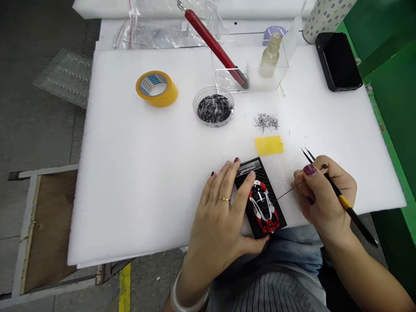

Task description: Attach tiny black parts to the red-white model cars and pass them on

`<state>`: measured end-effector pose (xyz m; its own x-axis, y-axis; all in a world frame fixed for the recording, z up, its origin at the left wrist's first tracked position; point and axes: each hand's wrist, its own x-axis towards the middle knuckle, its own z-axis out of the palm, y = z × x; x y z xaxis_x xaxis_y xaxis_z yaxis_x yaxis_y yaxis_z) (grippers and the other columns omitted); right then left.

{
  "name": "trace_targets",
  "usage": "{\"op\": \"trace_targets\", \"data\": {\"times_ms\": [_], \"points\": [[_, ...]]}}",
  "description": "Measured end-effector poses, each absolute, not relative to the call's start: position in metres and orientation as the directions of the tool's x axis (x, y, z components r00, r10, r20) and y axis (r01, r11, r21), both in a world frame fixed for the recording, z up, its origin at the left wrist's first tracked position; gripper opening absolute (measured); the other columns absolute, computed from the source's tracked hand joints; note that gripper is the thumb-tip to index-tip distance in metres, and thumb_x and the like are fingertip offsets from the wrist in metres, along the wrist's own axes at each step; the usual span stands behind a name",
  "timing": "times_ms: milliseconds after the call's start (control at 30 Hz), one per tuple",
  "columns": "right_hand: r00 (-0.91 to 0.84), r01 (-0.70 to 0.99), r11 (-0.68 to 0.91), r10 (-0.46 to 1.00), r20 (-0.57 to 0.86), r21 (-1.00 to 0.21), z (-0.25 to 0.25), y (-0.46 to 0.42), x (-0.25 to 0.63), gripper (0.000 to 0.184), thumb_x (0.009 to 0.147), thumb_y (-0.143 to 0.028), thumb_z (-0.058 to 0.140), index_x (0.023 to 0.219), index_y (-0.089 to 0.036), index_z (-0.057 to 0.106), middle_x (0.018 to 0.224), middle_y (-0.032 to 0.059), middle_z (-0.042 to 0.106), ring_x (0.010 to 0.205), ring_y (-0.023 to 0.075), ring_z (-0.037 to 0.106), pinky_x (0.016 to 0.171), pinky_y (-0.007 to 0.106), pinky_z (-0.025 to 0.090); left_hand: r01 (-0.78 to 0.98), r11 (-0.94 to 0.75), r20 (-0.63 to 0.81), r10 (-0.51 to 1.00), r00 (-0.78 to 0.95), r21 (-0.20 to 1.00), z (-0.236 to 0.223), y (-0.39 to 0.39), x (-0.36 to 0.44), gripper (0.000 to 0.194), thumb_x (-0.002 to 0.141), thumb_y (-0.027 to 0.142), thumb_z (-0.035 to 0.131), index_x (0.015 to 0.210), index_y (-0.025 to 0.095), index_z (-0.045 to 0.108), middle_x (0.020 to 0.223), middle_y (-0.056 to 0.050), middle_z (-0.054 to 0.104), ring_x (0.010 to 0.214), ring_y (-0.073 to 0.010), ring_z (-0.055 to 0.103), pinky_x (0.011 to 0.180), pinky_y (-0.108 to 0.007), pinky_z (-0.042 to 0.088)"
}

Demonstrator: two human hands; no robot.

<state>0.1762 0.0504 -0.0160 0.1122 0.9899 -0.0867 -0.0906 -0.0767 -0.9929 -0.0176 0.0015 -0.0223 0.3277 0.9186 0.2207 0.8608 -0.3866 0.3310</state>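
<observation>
A small red, white and black model car (264, 207) is mounted on a black display base (249, 168) at the near edge of the white foam sheet. My left hand (221, 212) steadies the base, its index finger along the top left side and its thumb at the lower edge. Pinched in my right hand (325, 199) is a thin dark needle-like rod (286, 192), its tip reaching the car's right side. The same hand also carries black tweezers (334, 187) with a yellow band, their points facing up and away from the car.
Beyond the base lie a yellow tape strip (269, 145), a pile of fine black pieces (266, 122) and a round dish (196, 113) holding more. Farther off are a tape roll (169, 94), a red-handled knife (211, 41), a small bottle (269, 58) and a phone (339, 60).
</observation>
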Motion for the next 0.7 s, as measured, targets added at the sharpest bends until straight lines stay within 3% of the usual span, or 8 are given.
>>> {"op": "trace_targets", "data": {"times_ms": [167, 267, 367, 433, 567, 700], "points": [[0.141, -0.156, 0.007, 0.99, -0.015, -0.988, -0.006, 0.055, 0.175, 0.038, 0.091, -0.035, 0.076, 0.065, -0.023, 0.05, 0.05, -0.0074, 0.038, 0.042, 0.0076, 0.024, 0.04, 0.026, 0.018, 0.866, -0.388, 0.222, 0.917, 0.33, 0.315, -0.023, 0.002, -0.017, 0.122, 0.049, 0.064, 0.092, 0.148, 0.01, 0.045, 0.157, -0.026, 0.046, 0.145, -0.0405, 0.045, 0.122, -0.046, 0.026], [0.269, 0.065, 0.253, 0.927, 0.261, -0.965, 0.017, 0.073, 0.182, 0.03, 0.088, -0.033, 0.077, 0.068, -0.024, 0.057, 0.055, -0.0051, 0.051, 0.039, 0.0082, 0.03, 0.04, 0.028, 0.027, 0.868, -0.403, 0.237, 0.909, 0.343, 0.29, -0.024, 0.002, -0.017, 0.131, 0.044, 0.073, 0.09, 0.148, 0.009, 0.044, 0.158, -0.027, 0.045, 0.144, -0.0416, 0.043, 0.12, -0.048, 0.028], [0.203, 0.538, 0.377, 0.81, 0.55, -0.754, 0.046, 0.113, 0.188, 0.026, 0.095, -0.041, 0.069, 0.075, -0.025, 0.064, 0.062, -0.0007, 0.057, 0.049, 0.0153, 0.049, 0.05, 0.035, 0.038, 0.87, -0.422, 0.255, 0.897, 0.36, 0.254, -0.026, 0.002, -0.016, 0.136, 0.04, 0.078, 0.088, 0.148, 0.008, 0.044, 0.158, -0.027, 0.045, 0.145, -0.0427, 0.038, 0.118, -0.049, 0.028], [0.046, 0.693, 0.45, 0.752, 0.657, -0.564, 0.06, 0.149, 0.188, 0.03, 0.1, -0.046, 0.061, 0.078, -0.025, 0.063, 0.067, 0.0017, 0.058, 0.059, 0.019, 0.055, 0.058, 0.037, 0.038, 0.873, -0.419, 0.258, 0.898, 0.357, 0.25, -0.027, 0.002, -0.015, 0.129, 0.045, 0.071, 0.09, 0.147, 0.008, 0.044, 0.155, -0.024, 0.049, 0.145, -0.0416, 0.037, 0.118, -0.049, 0.026], [-0.09, 0.625, 0.685, 0.539, 0.837, -0.374, 0.065, 0.215, 0.173, 0.026, 0.095, -0.03, 0.06, 0.071, -0.024, 0.052, 0.064, -0.001, 0.051, 0.057, 0.0146, 0.044, 0.061, 0.034, 0.033, 0.865, -0.414, 0.275, 0.899, 0.34, 0.283, -0.028, 0.001, -0.013, 0.11, 0.06, 0.061, 0.083, 0.148, 0.009, 0.045, 0.154, -0.02, 0.052, 0.144, -0.0381, 0.04, 0.122, -0.046, 0.022], [-0.089, 0.699, 0.616, 0.578, 0.812, -0.362, 0.052, 0.244, 0.158, 0.026, 0.098, -0.027, 0.06, 0.073, -0.026, 0.052, 0.063, -0.0031, 0.052, 0.058, 0.0135, 0.042, 0.062, 0.032, 0.035, 0.865, -0.401, 0.273, 0.905, 0.325, 0.302, -0.029, 0.001, -0.013, 0.101, 0.065, 0.061, 0.077, 0.147, 0.01, 0.048, 0.154, -0.018, 0.053, 0.144, -0.0363, 0.04, 0.124, -0.045, 0.019]]}}
